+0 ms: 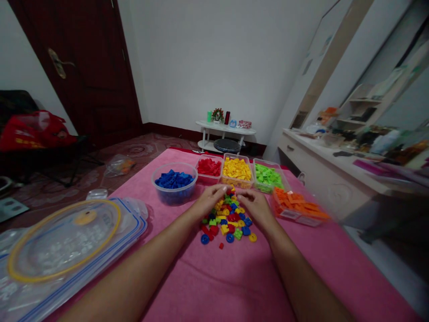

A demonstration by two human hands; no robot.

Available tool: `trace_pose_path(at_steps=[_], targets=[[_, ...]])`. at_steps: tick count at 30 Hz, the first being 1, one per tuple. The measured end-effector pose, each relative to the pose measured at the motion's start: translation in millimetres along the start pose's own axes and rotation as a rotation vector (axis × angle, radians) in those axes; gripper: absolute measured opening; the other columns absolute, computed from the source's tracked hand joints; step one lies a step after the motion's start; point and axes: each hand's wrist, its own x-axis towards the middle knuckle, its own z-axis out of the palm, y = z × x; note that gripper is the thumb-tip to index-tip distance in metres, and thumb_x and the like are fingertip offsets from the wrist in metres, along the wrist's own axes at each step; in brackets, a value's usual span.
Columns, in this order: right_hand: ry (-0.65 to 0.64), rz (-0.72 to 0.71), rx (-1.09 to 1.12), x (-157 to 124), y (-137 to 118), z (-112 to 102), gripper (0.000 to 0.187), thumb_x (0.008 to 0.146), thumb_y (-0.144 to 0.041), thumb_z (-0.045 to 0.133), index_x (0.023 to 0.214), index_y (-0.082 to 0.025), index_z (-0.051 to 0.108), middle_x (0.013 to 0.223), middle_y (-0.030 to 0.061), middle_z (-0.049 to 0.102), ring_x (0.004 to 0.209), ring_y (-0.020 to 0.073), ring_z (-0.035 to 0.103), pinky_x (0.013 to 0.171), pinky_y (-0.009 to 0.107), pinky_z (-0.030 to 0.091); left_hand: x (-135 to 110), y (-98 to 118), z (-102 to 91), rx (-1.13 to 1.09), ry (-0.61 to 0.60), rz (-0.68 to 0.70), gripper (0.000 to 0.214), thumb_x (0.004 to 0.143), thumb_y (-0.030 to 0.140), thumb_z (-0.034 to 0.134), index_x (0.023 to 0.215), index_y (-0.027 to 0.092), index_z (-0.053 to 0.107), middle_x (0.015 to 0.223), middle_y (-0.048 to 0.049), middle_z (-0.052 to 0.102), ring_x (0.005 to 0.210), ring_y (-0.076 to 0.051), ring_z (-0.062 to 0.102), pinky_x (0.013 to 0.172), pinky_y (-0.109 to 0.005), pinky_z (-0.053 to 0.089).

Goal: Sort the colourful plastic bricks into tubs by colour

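Observation:
A mixed pile of small plastic building blocks (231, 219) in red, yellow, blue and green lies on the pink cloth, with some round wheel-like pieces among them. My left hand (210, 199) is at the pile's far left side, fingers curled together and pointing right. My right hand (256, 206) is opposite it, fingers bent inward over the pile's right edge. The fingertips are close to each other, with small red and yellow pieces near them. Whatever is pinched in either hand is too small to make out.
Behind the pile stand a round tub of blue blocks (174, 180) and boxes of red (209, 167), yellow (237, 169) and green blocks (268, 176). An orange-block box (298, 206) is at right. Stacked lids and plastic bags (127, 232) lie left.

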Motion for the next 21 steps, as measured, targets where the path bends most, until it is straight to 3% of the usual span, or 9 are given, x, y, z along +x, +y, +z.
trace_pose_path(at_steps=[4, 7, 10, 15, 18, 21], targets=[[-0.122, -0.097, -0.333, -4, -4, -3, 0.029, 0.071, -0.009, 0.055, 0.092, -0.018, 0.072, 0.093, 0.0043, 0.070, 0.084, 0.0179, 0.063, 0.079, 0.029, 0.047, 2, 26, -18.5, 0.515, 0.012, 0.024, 0.027, 0.082, 0.028, 0.054, 0.096, 0.012, 0.070, 0.091, -0.0078, 0.071, 0.081, -0.017, 0.064, 0.072, -0.025, 0.047], [-0.223, -0.141, -0.492, -7, -4, 4, 0.039, 0.068, -0.005, 0.055, 0.099, -0.022, 0.072, 0.101, 0.0034, 0.068, 0.095, 0.0181, 0.060, 0.086, 0.028, 0.043, -3, 48, -30.3, 0.880, -0.174, -0.064, 0.018, 0.073, 0.018, 0.057, 0.081, 0.014, 0.073, 0.074, -0.0042, 0.071, 0.065, -0.014, 0.061, 0.059, -0.021, 0.042], [-0.235, -0.102, -0.571, -9, -6, 10, 0.037, 0.069, -0.008, 0.057, 0.099, -0.024, 0.071, 0.102, 0.0023, 0.067, 0.095, 0.0175, 0.059, 0.083, 0.026, 0.042, -12, 62, -30.0, 1.136, -0.365, -0.201, 0.021, 0.063, 0.011, 0.061, 0.077, 0.020, 0.075, 0.073, -0.0018, 0.072, 0.065, -0.014, 0.062, 0.057, -0.020, 0.040], [-0.170, -0.021, -0.683, -9, -27, -5, 0.025, 0.071, -0.020, 0.058, 0.093, -0.023, 0.070, 0.088, 0.0012, 0.068, 0.076, 0.0150, 0.059, 0.063, 0.023, 0.038, -21, 67, -12.8, 1.313, -0.467, -0.266, 0.036, 0.060, 0.008, 0.061, 0.087, 0.028, 0.075, 0.083, -0.0008, 0.073, 0.074, -0.017, 0.065, 0.054, -0.019, 0.039], [-0.263, 0.018, -0.727, -10, -45, -27, 0.022, 0.072, -0.027, 0.058, 0.089, -0.022, 0.071, 0.078, 0.0009, 0.067, 0.069, 0.0144, 0.058, 0.056, 0.022, 0.034, -21, 64, -8.3, 1.353, -0.452, -0.266, 0.028, 0.062, 0.010, 0.060, 0.081, 0.024, 0.074, 0.083, -0.0039, 0.072, 0.075, -0.019, 0.065, 0.054, -0.021, 0.039], [-0.408, 0.047, -0.814, -13, -57, -43, 0.025, 0.069, -0.028, 0.060, 0.091, -0.025, 0.072, 0.082, 0.0009, 0.068, 0.071, 0.0151, 0.058, 0.056, 0.023, 0.033, -19, 62, -10.5, 1.351, -0.407, -0.260, 0.019, 0.064, 0.015, 0.063, 0.078, 0.022, 0.073, 0.081, -0.0051, 0.071, 0.073, -0.020, 0.064, 0.055, -0.022, 0.040]])
